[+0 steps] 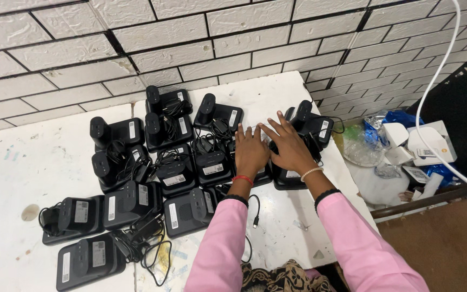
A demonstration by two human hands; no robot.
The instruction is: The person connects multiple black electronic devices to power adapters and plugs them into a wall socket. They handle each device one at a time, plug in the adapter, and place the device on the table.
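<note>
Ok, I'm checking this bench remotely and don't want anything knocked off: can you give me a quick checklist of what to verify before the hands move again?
1. Left hand flat on a black charging dock: ok.
2. Right hand on the dock by the table's right edge: ok.
3. Either hand gripping anything: cannot tell.
4. Cables tidy: not ok, tangled among docks.
5. Loose plug end clear of sleeves: not ok, beside the left sleeve.
6. White cable clear of the hands: ok.
</note>
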